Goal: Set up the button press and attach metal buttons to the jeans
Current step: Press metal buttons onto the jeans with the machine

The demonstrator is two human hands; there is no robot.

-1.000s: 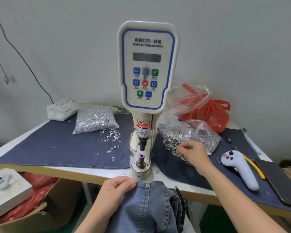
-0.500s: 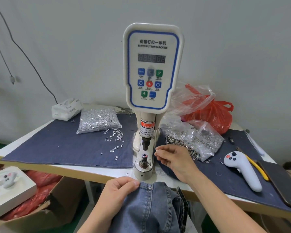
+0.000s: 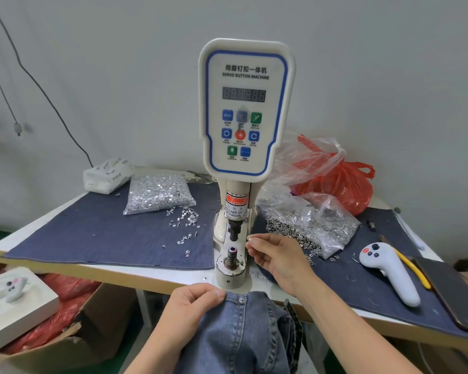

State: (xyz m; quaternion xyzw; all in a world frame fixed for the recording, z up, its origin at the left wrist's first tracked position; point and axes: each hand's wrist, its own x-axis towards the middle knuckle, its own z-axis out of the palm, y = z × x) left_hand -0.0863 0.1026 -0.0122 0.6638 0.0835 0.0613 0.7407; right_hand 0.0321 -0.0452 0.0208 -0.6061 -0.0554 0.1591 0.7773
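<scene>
Head view, bottom centre of frame: one pair of jeans (image 3: 243, 336) is held at the near table edge, waistband uppermost and pointing away toward the press, long axis running from bottom of frame upward. One metal button (image 3: 241, 300) is seen already on the waistband. The left hand (image 3: 189, 309) grips the waistband corner, fingers curled over the denim. The right hand (image 3: 277, 259) is held just right of the press's lower die, thumb and forefinger closed in a narrow pinch; whether a part is held between them cannot be told.

Centre of frame: one button press (image 3: 245, 109) stands upright, long axis vertical, control panel facing the camera. Its lower die post (image 3: 232, 256) points straight up, directly beneath the upper punch (image 3: 234, 230); a gap is visible between the two.

On the table (image 3: 146, 276), two dark denim mats are laid, one on each side of the press. Left mat (image 3: 92, 236): one clear bag of silver tacks (image 3: 158, 194), with loose tacks (image 3: 184, 220) scattered near it; too many to count. Right of the press: one clear bag of ring-shaped button parts (image 3: 312, 228).

Right of frame: one white handheld controller (image 3: 389, 271), one yellow-handled tool (image 3: 414, 271) and one dark flat slab (image 3: 449, 290).

Farther back: one red plastic bag (image 3: 343, 182) at right, one white tissue pack (image 3: 107, 174) at left.
</scene>
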